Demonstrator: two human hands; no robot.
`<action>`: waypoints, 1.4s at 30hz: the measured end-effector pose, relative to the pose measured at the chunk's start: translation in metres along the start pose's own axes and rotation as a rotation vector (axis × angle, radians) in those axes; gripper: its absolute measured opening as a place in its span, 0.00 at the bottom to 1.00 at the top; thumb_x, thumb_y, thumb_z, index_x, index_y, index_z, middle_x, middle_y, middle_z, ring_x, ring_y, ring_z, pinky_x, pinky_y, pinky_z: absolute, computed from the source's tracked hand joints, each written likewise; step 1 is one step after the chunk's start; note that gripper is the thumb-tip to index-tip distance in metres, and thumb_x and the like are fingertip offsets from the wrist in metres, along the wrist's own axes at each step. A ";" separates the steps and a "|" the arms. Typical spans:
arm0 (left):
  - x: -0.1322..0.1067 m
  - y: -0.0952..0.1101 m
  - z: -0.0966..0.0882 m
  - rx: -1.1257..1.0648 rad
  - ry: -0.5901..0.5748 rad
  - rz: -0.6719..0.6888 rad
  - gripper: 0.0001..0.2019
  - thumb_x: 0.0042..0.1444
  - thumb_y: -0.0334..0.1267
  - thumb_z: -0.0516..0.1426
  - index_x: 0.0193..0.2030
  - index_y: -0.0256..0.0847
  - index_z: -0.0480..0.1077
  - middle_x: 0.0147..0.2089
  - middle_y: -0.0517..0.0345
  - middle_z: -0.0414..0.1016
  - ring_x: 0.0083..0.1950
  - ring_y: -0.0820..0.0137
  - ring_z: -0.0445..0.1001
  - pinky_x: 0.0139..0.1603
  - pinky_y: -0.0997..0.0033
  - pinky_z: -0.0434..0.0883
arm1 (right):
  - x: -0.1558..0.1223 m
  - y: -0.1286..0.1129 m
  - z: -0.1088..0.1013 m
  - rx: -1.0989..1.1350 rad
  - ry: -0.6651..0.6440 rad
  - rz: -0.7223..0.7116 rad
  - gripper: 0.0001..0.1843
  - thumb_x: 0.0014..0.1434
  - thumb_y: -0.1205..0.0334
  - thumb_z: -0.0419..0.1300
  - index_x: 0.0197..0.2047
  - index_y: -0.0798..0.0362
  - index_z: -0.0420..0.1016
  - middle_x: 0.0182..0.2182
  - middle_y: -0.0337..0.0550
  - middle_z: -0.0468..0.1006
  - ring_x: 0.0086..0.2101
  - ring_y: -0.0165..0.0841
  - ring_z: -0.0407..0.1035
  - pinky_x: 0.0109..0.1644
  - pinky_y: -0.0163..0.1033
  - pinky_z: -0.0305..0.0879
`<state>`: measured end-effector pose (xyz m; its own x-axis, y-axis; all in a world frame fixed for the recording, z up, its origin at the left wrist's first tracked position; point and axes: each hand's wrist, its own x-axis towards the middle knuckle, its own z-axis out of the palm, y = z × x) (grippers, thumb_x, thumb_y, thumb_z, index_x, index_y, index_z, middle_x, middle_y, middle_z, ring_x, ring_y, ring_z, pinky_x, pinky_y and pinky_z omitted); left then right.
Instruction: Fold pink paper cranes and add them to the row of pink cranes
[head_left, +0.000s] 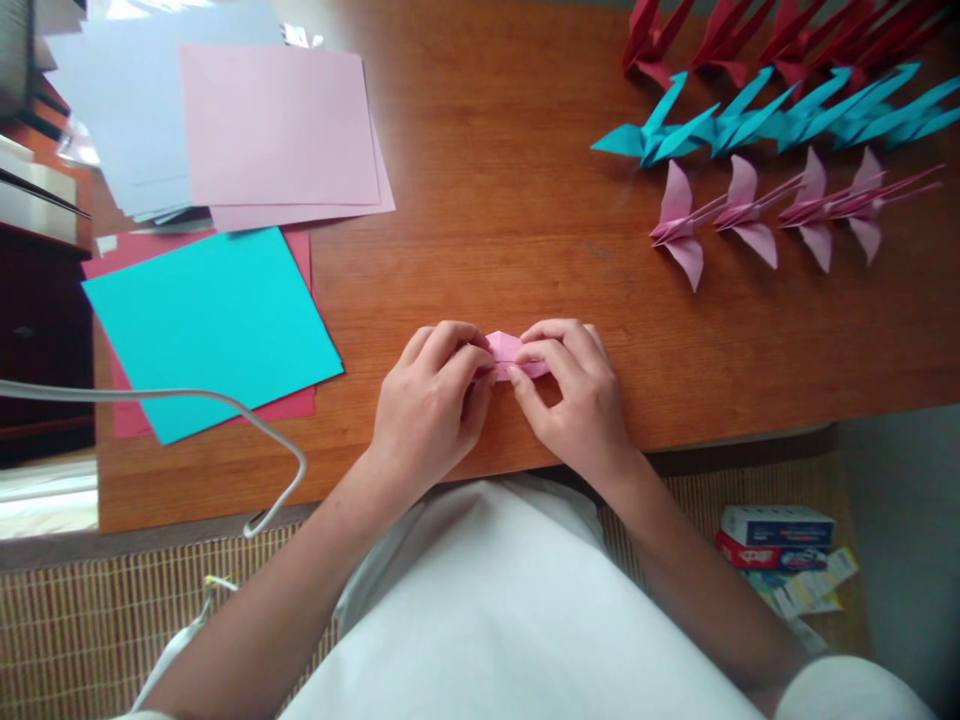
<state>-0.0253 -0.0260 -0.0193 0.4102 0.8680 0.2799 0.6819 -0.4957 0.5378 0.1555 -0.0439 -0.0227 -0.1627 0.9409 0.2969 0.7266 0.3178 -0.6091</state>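
A small piece of folded pink paper [504,346] lies near the front edge of the wooden table [495,240], partly covered by fingers. My left hand [439,385] grips its left side, with thumb and fingertips pressed together on it. On the right side, my right hand [576,385] pinches the same paper, its thumb near the lower edge. A peaked upper part and a horizontal crease show between the two hands. The fingers hide both ends of the paper.
Finished paper cranes stand in rows at the upper right: red [651,40], turquoise [660,135] and pink [679,215]. Flat pink sheets [277,125], pale grey-blue sheets [127,100], a turquoise sheet [214,330] and red sheets [296,400] lie left. A white cable [225,400] crosses the left edge.
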 end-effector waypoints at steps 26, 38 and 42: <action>0.001 0.001 0.002 0.050 -0.001 -0.007 0.04 0.64 0.30 0.56 0.42 0.41 0.71 0.47 0.49 0.76 0.46 0.62 0.71 0.48 0.61 0.72 | 0.001 -0.001 0.001 -0.035 -0.003 -0.009 0.06 0.62 0.72 0.59 0.41 0.52 0.73 0.45 0.51 0.76 0.46 0.42 0.69 0.53 0.49 0.69; 0.000 0.000 0.003 0.031 -0.003 -0.029 0.06 0.66 0.32 0.54 0.42 0.43 0.72 0.47 0.51 0.75 0.47 0.62 0.72 0.49 0.61 0.73 | -0.002 0.002 0.000 -0.011 -0.017 -0.011 0.22 0.53 0.82 0.51 0.42 0.49 0.74 0.47 0.48 0.76 0.47 0.43 0.68 0.54 0.51 0.68; 0.000 0.000 0.003 0.036 -0.006 -0.032 0.06 0.65 0.31 0.54 0.42 0.44 0.72 0.48 0.50 0.75 0.47 0.62 0.71 0.49 0.60 0.72 | -0.001 0.001 0.000 0.012 -0.003 -0.003 0.14 0.61 0.75 0.55 0.45 0.49 0.75 0.46 0.48 0.76 0.47 0.42 0.69 0.54 0.51 0.68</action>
<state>-0.0232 -0.0263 -0.0218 0.3920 0.8830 0.2580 0.7156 -0.4689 0.5177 0.1563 -0.0445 -0.0235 -0.1672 0.9402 0.2967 0.7181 0.3223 -0.6168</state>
